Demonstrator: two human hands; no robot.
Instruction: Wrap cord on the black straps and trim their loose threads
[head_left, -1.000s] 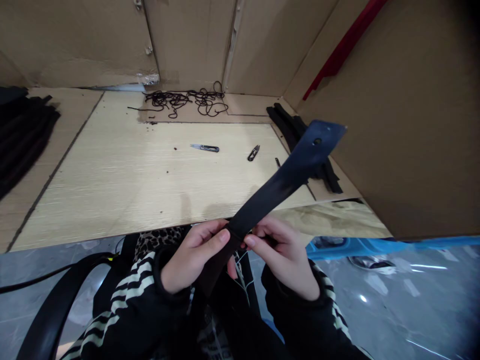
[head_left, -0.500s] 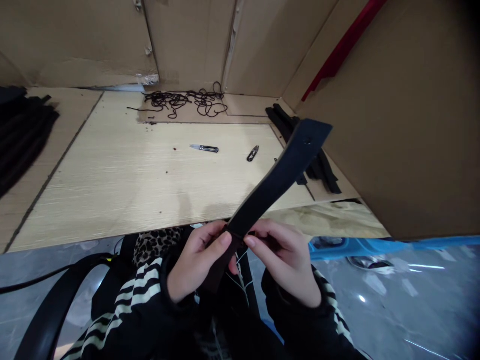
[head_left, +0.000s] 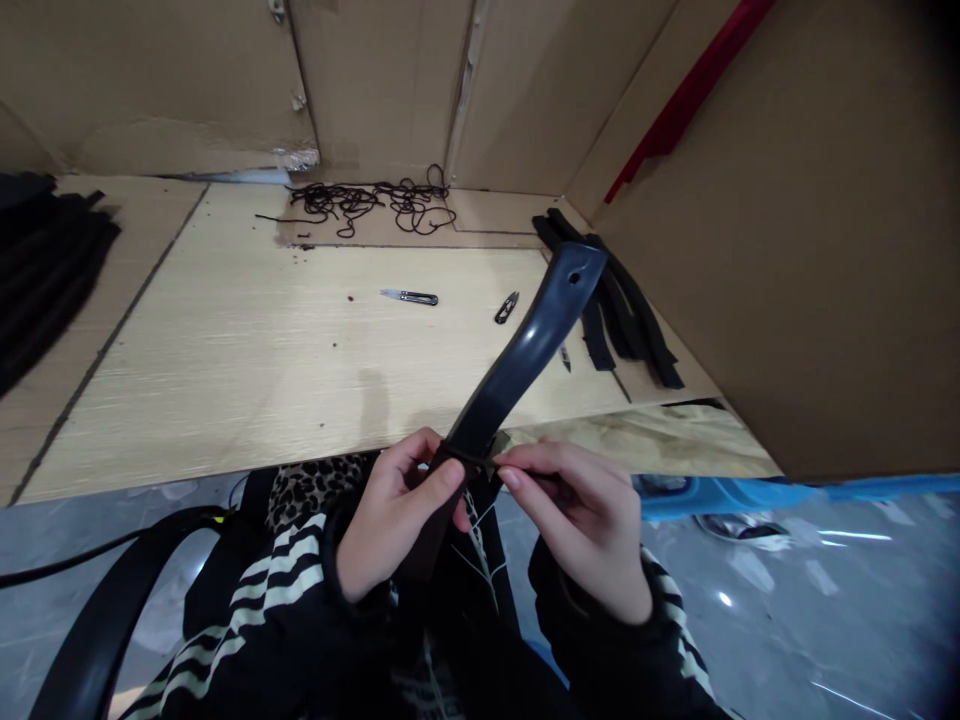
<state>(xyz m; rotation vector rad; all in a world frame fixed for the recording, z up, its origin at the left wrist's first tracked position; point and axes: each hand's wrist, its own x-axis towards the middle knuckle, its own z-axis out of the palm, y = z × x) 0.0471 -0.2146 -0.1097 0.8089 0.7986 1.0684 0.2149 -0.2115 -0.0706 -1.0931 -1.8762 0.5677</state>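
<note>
left hand (head_left: 394, 520) | pinches long black leather strap (head_left: 525, 350) (holed end up) | right hand (head_left: 581, 520) pinches opposite

This looks like a small workshop where things are made by hand. A plain wooden desk (head_left: 247, 350) sits inside tall cardboard walls (head_left: 787, 250). Little tools lie on it: thread snips (head_left: 507, 307) and a small knife (head_left: 410, 296). A messy heap of dark cord (head_left: 360, 200) lies at the back. Black strips (head_left: 634, 315) are piled at the right. The left hand (head_left: 390, 520) and right hand (head_left: 585, 520) pinch one dark strap (head_left: 525, 355).
</note>
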